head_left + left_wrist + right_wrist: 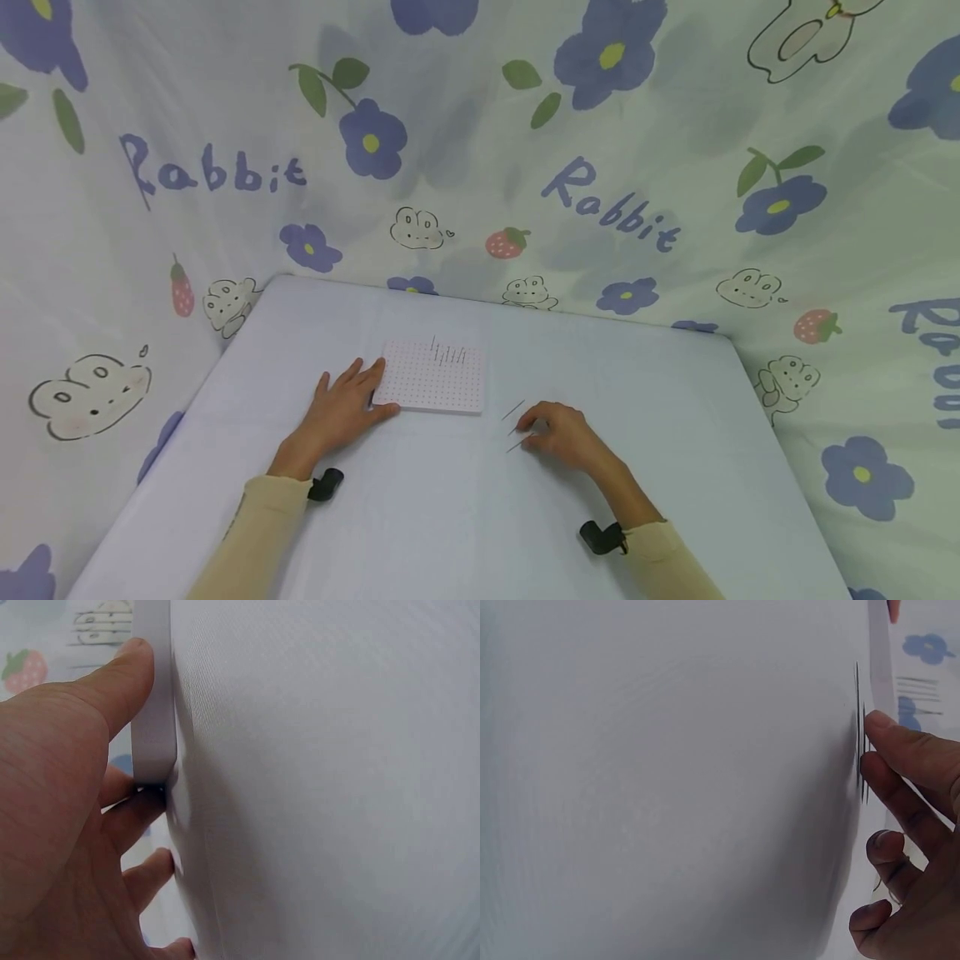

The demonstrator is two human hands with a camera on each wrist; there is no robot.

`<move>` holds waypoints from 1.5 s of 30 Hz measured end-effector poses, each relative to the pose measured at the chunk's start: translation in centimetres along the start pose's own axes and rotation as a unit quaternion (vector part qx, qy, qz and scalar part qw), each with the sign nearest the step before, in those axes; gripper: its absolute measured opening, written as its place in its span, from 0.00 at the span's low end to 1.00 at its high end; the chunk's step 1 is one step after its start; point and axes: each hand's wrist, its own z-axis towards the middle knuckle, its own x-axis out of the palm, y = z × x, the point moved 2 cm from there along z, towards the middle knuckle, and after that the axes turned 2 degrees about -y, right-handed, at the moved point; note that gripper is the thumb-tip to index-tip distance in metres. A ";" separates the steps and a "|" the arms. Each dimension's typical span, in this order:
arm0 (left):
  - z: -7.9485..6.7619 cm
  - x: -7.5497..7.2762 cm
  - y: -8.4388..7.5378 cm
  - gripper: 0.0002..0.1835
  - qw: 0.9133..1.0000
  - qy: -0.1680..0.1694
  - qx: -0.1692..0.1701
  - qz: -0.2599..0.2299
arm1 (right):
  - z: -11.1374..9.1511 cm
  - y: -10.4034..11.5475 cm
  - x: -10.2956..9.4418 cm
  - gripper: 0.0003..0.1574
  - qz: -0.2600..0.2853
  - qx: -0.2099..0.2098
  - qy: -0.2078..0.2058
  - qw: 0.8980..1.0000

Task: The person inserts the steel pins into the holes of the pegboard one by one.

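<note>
While the right hand (558, 435) hovers low over the table (420, 517), we see its thumb and forefinger parted at the loose pins (513, 410), with nothing plainly gripped; whether a tip touches one we cannot tell. Three of these pins lie just off the fingertips, roughly parallel, their long axes slanting from near left to far right. We find the right hand much the nearer to them. From that grip, the board (420, 387) lies to the left and a little farther off, the pins just beyond its near right corner. At its other side, the left hand (341, 421), spread and clasping nothing, braces its left and near edges. Dotted with what look like holes, the board holds a cluster of standing pins (447, 354) in its far right part.
</note>
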 end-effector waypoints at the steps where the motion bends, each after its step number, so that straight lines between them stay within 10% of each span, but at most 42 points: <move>1: 0.0 0.0 0.0 0.48 1.000 0.001 -0.001 0.000 | 0.0 0.0 0.0 0.13 0.000 0.000 0.001 1.000; 45: -0.1 0.0 -0.3 0.48 1.000 -0.011 -0.001 0.005 | -0.1 0.4 1.1 0.04 -0.142 -0.049 -0.014 0.988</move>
